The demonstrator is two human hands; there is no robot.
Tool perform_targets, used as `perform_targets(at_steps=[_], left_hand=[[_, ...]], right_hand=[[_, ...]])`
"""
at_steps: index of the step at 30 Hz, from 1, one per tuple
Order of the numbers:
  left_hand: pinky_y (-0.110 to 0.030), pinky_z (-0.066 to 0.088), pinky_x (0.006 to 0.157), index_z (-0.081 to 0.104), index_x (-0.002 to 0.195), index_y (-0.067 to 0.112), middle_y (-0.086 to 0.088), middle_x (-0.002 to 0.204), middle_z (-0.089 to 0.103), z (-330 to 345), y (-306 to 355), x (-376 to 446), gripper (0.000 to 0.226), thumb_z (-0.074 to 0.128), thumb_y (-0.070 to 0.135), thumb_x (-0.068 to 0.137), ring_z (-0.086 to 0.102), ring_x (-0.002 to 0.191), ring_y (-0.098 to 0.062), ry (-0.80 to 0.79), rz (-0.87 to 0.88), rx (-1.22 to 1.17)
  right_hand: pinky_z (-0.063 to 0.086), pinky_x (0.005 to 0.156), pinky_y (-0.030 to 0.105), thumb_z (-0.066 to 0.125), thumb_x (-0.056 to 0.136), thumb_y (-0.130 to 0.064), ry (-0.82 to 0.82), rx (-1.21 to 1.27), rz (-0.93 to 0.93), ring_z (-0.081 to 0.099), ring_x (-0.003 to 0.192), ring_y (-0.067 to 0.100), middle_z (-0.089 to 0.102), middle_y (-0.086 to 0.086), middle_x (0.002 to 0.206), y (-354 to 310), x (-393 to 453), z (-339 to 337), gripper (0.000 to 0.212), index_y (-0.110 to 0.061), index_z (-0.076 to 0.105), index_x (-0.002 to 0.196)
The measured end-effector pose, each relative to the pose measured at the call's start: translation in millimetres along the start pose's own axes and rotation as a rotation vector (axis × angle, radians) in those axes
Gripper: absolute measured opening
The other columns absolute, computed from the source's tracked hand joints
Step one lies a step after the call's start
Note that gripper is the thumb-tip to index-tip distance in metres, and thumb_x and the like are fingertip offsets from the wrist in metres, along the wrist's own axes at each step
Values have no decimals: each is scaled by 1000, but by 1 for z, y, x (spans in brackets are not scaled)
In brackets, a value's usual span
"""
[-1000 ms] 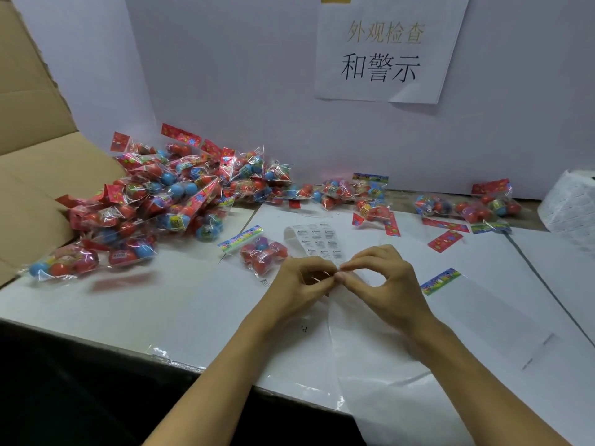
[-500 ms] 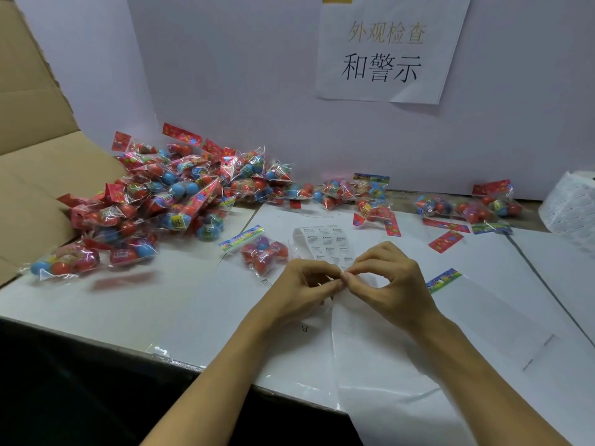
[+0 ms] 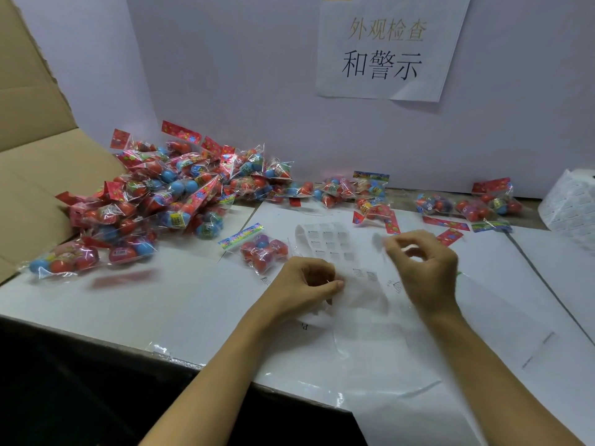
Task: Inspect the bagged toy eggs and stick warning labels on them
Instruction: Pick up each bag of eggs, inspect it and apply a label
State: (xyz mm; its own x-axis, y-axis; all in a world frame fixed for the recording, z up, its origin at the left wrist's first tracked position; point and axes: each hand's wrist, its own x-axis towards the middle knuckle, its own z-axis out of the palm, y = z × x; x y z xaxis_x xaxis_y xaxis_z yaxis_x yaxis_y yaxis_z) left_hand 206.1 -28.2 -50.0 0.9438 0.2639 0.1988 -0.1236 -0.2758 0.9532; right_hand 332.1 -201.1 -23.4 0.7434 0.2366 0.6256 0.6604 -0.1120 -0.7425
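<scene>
**White table, red heap, one label coming off**

White paper covers the table [image 3: 96,304], and from where I stand the biggest thing on it is the heap of bagged eggs [image 3: 167,194] piled at the far left against a cardboard flap [image 3: 38,175]. More bags straggle along the back wall toward a label roll [image 3: 573,201] at the far right.

Nearer the person, a single bag [image 3: 262,249] of red eggs lies apart from the heap, its striped header pointing up and left, its long axis slanting across the table. It sits just beyond and left of the left hand [image 3: 302,284], so that hand is plainly the nearer one to it.

Between bag and right hand runs the label sheet [image 3: 328,243], curling up at its far end. The left hand's fingers are curled, pinning the sheet's near end. The right hand [image 3: 425,265] is raised, thumb and forefinger pinched together; motion blur keeps me from saying for certain, but a peeled label seems likely. If so, it must travel leftward across the sheet to reach the bag.
</scene>
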Motion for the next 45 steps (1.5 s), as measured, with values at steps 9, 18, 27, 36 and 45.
perform_targets(at_steps=[9,18,27,36,45], left_hand=[[-21,37,56,65,67,29,11,64,61,-5,11,0,35,62,61,83,49,61,-5,359,227,132],[-14,36,55,77,113,29,15,83,60,3,4,-2,46,68,64,84,45,61,-7,142,206,267],[-13,33,55,72,107,36,9,82,58,3,10,-4,33,67,59,85,44,59,-8,135,219,244],[-17,35,56,73,103,33,14,82,58,3,14,-7,27,69,55,87,44,64,-8,93,188,222],[-16,34,56,66,93,43,15,79,57,2,19,-9,19,66,59,84,43,62,-6,89,195,206]], right_hand=[[51,65,24,78,84,-4,33,-102,-128,62,79,20,68,-2,82,-3,-5,2,8,-12,74,83],[56,66,37,84,79,-6,-169,-156,-327,61,83,19,71,1,84,-8,-18,13,10,-8,78,86],[53,86,36,86,78,-20,-389,-54,-216,53,113,16,62,-2,113,-4,-18,14,34,-28,74,110],[48,78,7,74,90,-30,-442,11,124,54,115,3,58,-20,114,-5,-13,16,9,-30,73,99],[48,77,5,74,89,-24,-497,150,264,53,115,-5,57,-13,124,-9,-9,13,18,-26,72,107]])
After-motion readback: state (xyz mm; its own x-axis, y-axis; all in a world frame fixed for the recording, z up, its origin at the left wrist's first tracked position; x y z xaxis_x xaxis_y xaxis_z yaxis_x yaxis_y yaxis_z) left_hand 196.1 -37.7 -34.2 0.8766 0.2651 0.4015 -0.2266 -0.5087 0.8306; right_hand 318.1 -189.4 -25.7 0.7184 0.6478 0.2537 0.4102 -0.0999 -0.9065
